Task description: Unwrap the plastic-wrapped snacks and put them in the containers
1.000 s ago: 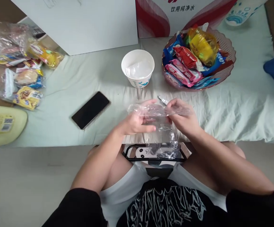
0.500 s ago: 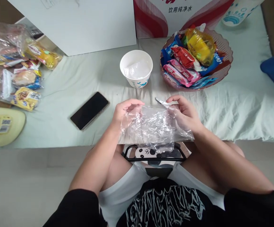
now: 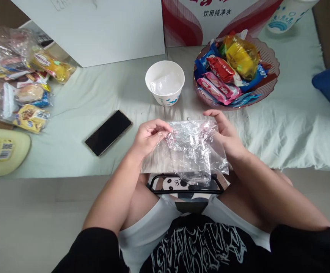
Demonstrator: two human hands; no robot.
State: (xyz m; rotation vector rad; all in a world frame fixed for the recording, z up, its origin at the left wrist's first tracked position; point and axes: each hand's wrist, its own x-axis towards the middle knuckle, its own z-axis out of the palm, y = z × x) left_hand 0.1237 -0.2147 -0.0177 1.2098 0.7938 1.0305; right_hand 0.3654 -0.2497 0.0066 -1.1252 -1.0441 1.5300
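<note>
A crinkled clear plastic bag (image 3: 189, 151) hangs between my two hands above my lap. My left hand (image 3: 149, 137) pinches its upper left edge with closed fingers. My right hand (image 3: 224, 134) grips the upper right edge, partly behind the film. A white paper cup (image 3: 165, 82) with clear plastic inside stands just beyond my hands on the pale green cloth. A pink bowl (image 3: 270, 81) heaped with wrapped snacks sits at the right of the cup.
A black phone (image 3: 108, 132) lies face down left of my hands. Bagged snacks (image 3: 25, 94) pile up at the far left beside a yellow-green container (image 3: 2, 151). A white box (image 3: 102, 26) and a red-and-white carton (image 3: 207, 17) stand at the back. A panda-print stool (image 3: 182, 185) is under my knees.
The bag went from a bunched strip to a spread sheet between my hands. My hands moved apart, then slightly closer. The small silver piece by my right hand is now hidden.
</note>
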